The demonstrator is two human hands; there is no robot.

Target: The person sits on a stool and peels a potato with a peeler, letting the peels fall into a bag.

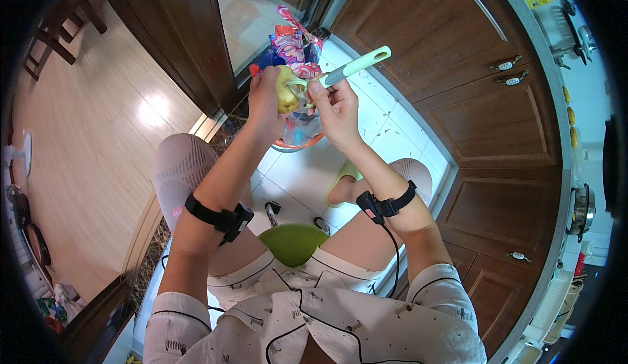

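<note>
My left hand (265, 100) is closed around a yellow potato (286, 94), part of which shows peeled. A light green Y-shaped peeler (353, 68) with a grey grip is held in my right hand (336, 108), its head against the potato's right side and its handle pointing up and right. Both hands are above a waste bin with an orange rim (314, 141), lined with a clear plastic bag (300, 129). Colourful wrappers (289, 45) lie at the bin's far side.
Scraps dot the white tiled floor (392, 128). Brown wooden cabinets (483, 113) stand to the right under a counter with a pot (581, 212) and several yellowish potatoes (570, 116). A dark wooden door frame (181, 30) rises at the left. I sit on a green stool (293, 243).
</note>
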